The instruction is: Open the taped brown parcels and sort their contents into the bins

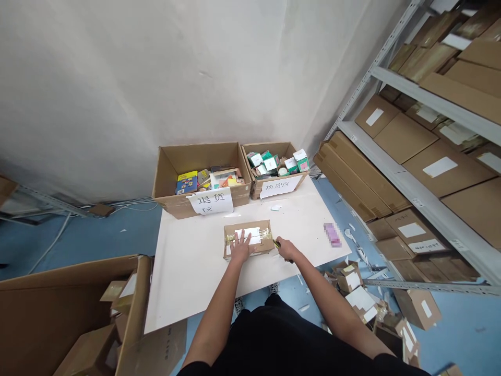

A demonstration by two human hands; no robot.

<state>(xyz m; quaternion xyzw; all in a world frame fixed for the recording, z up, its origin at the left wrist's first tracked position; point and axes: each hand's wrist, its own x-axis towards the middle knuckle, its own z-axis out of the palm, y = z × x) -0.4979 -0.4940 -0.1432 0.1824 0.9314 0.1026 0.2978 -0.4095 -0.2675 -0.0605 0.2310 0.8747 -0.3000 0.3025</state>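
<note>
A small taped cardboard box [230,230] with a white label lies on the white table [183,266] in front of me. My left hand [241,247] rests on its top, fingers spread over the label and tape. At the box's right end, my right hand [287,249] is wrapped round a utility knife [277,244] with yellow and black showing. Its tip is close to the box's right edge; whether it touches the cardboard I cannot tell.
At the table's back stand an open carton [168,201] of books and a smaller carton [256,190] of green-and-white boxes. A blurred pink item [332,235] lies at the right. Shelving [387,156] with cartons is on the right, a large carton [133,313] on the left.
</note>
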